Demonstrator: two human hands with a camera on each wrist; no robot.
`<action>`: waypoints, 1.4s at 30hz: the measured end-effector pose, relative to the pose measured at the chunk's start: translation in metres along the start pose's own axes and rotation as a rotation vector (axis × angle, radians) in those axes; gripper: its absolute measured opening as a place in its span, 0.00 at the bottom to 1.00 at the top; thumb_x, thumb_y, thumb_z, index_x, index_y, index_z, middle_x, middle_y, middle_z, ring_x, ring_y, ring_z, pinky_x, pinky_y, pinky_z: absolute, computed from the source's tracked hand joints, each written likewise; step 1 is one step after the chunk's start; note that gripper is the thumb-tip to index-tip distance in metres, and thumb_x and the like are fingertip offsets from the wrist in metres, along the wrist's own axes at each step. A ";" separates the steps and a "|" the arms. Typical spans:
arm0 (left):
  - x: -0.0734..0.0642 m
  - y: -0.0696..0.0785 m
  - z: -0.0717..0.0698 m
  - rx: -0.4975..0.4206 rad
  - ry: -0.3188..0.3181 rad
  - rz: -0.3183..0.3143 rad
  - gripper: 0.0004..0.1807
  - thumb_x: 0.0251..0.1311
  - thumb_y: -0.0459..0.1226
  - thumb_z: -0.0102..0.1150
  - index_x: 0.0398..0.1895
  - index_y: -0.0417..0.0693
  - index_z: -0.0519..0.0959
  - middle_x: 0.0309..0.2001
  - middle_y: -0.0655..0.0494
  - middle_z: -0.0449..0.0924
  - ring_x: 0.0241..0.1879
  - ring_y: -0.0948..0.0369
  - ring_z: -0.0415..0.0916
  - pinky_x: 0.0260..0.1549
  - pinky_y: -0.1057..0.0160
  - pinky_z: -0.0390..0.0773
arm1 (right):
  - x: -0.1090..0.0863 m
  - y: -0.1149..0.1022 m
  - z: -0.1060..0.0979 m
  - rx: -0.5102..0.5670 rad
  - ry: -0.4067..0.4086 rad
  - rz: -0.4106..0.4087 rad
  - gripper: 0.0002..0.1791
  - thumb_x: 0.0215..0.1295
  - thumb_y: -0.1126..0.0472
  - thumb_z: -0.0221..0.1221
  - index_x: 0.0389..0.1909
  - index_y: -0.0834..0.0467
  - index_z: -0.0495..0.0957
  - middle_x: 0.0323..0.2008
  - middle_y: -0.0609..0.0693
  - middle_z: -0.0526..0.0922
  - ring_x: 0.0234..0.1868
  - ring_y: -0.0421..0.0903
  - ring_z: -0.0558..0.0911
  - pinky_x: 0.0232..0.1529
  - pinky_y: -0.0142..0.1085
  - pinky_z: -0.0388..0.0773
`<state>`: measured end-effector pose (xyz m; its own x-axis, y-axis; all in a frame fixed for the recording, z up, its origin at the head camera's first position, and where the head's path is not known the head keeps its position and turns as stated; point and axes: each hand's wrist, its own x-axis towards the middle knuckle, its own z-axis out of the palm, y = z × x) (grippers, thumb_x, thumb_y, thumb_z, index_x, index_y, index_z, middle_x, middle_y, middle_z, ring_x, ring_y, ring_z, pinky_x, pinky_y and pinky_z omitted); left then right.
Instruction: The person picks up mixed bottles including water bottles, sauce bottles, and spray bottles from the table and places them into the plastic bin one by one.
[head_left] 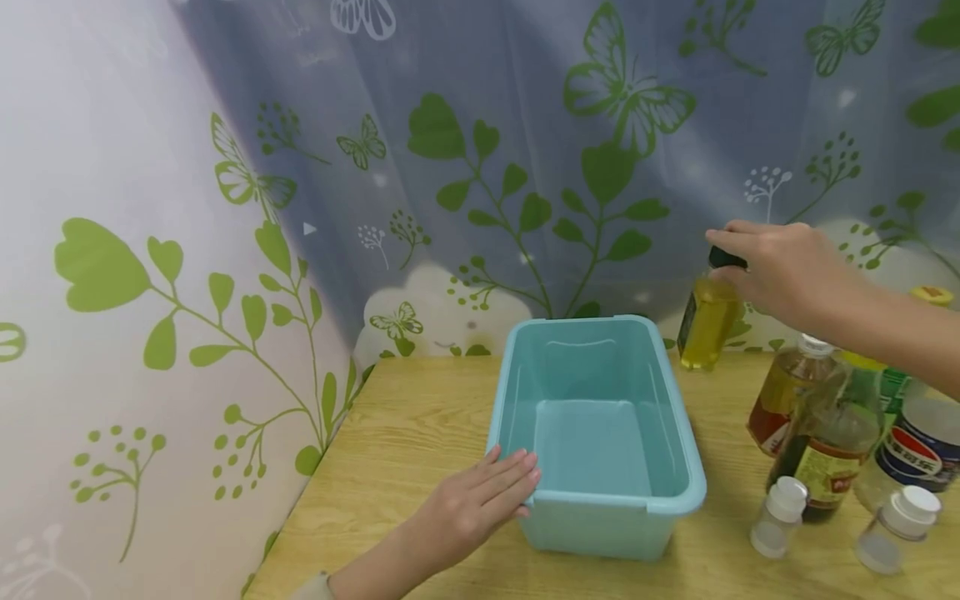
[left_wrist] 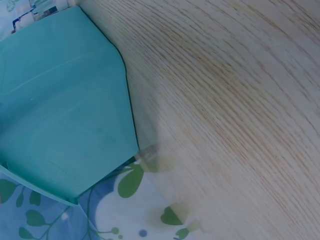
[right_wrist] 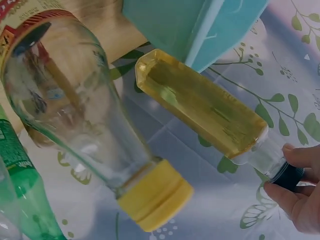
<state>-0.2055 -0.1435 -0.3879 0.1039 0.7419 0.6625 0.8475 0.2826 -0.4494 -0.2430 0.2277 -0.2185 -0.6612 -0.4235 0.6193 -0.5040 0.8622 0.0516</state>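
Observation:
By its dark cap, my right hand (head_left: 787,267) pinches a square glass bottle of yellow oil (head_left: 708,321), to the right of the bin's far end. In the right wrist view the thumb and fingers (right_wrist: 285,200) are round the cap, and the oil bottle (right_wrist: 200,105) shows whole. My left hand (head_left: 472,508) rests with straight fingers on the near left corner of a light blue plastic bin (head_left: 592,525). Nothing lies inside the bin. The left wrist view shows the bin's side (left_wrist: 65,110) but not the hand.
Right of the bin stand a white-capped bottle (head_left: 783,392), a yellow-capped dark sauce bottle (head_left: 828,467), a green bottle (right_wrist: 25,185), a jar with a blue label (head_left: 918,450) and two small white-lidded shakers (head_left: 778,517). A patterned curtain (head_left: 510,167) hangs behind the wooden table (head_left: 420,417).

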 end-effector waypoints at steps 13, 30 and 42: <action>0.001 -0.001 -0.002 0.027 0.017 0.022 0.17 0.69 0.39 0.49 0.48 0.34 0.80 0.49 0.43 0.82 0.51 0.53 0.80 0.53 0.56 0.76 | 0.021 -0.015 -0.014 -0.027 -0.105 0.014 0.24 0.61 0.67 0.61 0.58 0.70 0.71 0.56 0.73 0.72 0.36 0.66 0.82 0.38 0.56 0.79; 0.004 0.002 0.004 0.037 0.064 0.016 0.16 0.68 0.39 0.50 0.45 0.35 0.81 0.46 0.44 0.83 0.49 0.54 0.81 0.53 0.55 0.76 | 0.051 -0.042 -0.026 -0.019 -0.063 -0.128 0.22 0.61 0.64 0.62 0.56 0.65 0.74 0.49 0.62 0.78 0.35 0.60 0.82 0.36 0.52 0.79; -0.001 -0.001 0.002 0.037 0.042 -0.010 0.16 0.69 0.39 0.49 0.46 0.35 0.81 0.47 0.44 0.83 0.50 0.54 0.80 0.53 0.54 0.76 | 0.085 -0.074 0.008 0.090 -0.340 -0.011 0.25 0.64 0.61 0.60 0.62 0.63 0.70 0.62 0.66 0.69 0.58 0.66 0.72 0.56 0.57 0.71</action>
<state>-0.2076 -0.1429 -0.3892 0.1175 0.7129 0.6913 0.8286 0.3133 -0.4639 -0.2662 0.1257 -0.1762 -0.7948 -0.5144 0.3221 -0.5493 0.8353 -0.0214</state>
